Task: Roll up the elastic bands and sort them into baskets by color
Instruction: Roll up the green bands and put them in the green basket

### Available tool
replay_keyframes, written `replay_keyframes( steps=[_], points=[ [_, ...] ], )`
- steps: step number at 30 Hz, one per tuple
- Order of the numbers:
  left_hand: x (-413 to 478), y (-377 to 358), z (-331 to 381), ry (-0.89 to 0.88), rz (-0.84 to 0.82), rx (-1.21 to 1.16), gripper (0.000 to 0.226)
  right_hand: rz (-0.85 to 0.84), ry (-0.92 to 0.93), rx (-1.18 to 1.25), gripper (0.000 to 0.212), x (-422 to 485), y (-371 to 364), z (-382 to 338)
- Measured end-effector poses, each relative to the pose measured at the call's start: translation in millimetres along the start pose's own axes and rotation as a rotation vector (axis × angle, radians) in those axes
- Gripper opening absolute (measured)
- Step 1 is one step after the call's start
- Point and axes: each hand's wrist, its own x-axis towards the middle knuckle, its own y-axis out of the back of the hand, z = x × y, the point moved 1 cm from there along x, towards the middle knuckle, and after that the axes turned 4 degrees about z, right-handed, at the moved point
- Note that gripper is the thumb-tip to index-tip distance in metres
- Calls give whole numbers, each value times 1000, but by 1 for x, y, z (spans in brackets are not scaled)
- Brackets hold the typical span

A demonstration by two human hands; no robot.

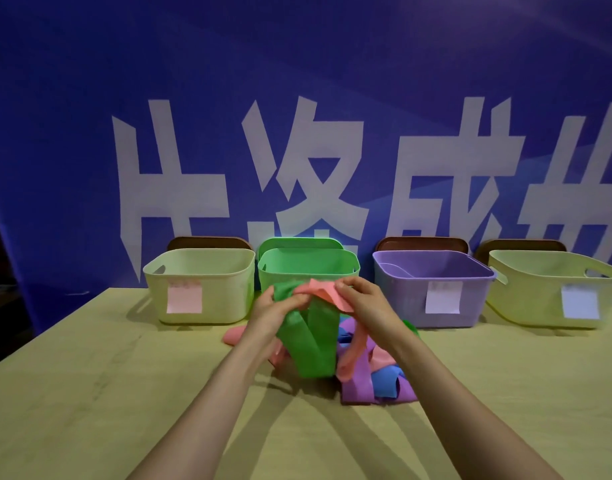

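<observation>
My left hand (pixel 275 315) grips the top of a green elastic band (pixel 315 344) that hangs down to the table in front of the green basket (pixel 308 268). My right hand (pixel 363 299) pinches a pink band (pixel 323 291) held up beside it, touching the green one. Below my hands lies a tangled pile of bands (pixel 377 375), purple, blue and pink. Another pink band (pixel 233 336) lies left of my left wrist. A cream basket with a pink label (pixel 200 285) stands at the left, a purple basket (pixel 432 289) right of centre, a cream basket with a pale blue label (pixel 554 292) at the far right.
The four baskets stand in a row at the back of the wooden table (pixel 89 393), against a blue banner (pixel 297 98) with large white characters. Lids (pixel 207 242) lean behind the baskets. The table's left edge runs diagonally at the left.
</observation>
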Motion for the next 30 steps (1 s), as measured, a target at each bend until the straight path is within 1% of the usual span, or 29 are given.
replay_keyframes(
  steps=[1,2,4,5,6,7,9,10,11,12,14,15,16,17,19,21,23,26,28,30],
  points=[
    [5,4,1,27,-31,-19,61,-5,57,-135,9,-1,2,1],
    [9,7,1,63,-64,-13,70,-30,99,-204,14,-2,2,2],
    [14,10,4,109,-71,79,95,-136,156,-259,26,-4,4,5],
    [14,10,7,106,-65,138,106,-164,197,-326,29,-5,4,5],
    [19,11,6,89,-61,177,113,-165,226,-401,26,-5,4,6],
    [20,12,5,69,-62,197,114,-146,251,-448,21,-6,2,6],
    [17,11,8,57,-90,218,112,-98,266,-432,22,-4,-1,6],
    [15,11,10,54,-106,224,110,-75,244,-381,22,-3,-2,5],
    [11,9,13,43,-116,221,104,-34,219,-272,21,-3,-4,3],
    [10,10,13,28,-111,210,92,18,173,-141,21,-2,-3,0],
    [7,11,14,-22,-61,176,52,117,27,157,20,4,0,-7],
    [6,13,15,-51,-21,163,31,125,-46,310,19,6,1,-11],
    [7,16,15,-87,21,163,17,133,-124,454,19,7,2,-15],
    [9,18,16,-125,70,179,11,154,-202,597,19,8,2,-19],
    [10,20,22,-191,136,204,13,207,-281,724,18,10,1,-23],
    [6,15,35,-272,153,236,16,268,-315,735,20,11,0,-22],
    [-1,7,49,-370,127,260,16,291,-379,753,24,12,-3,-18],
    [-11,-3,69,-486,94,256,14,260,-463,740,18,14,-9,-13],
    [-18,-9,83,-525,68,192,15,277,-461,738,16,16,-15,-16],
    [-26,-15,96,-540,40,126,15,331,-428,714,23,23,-23,-18]
  ],
)
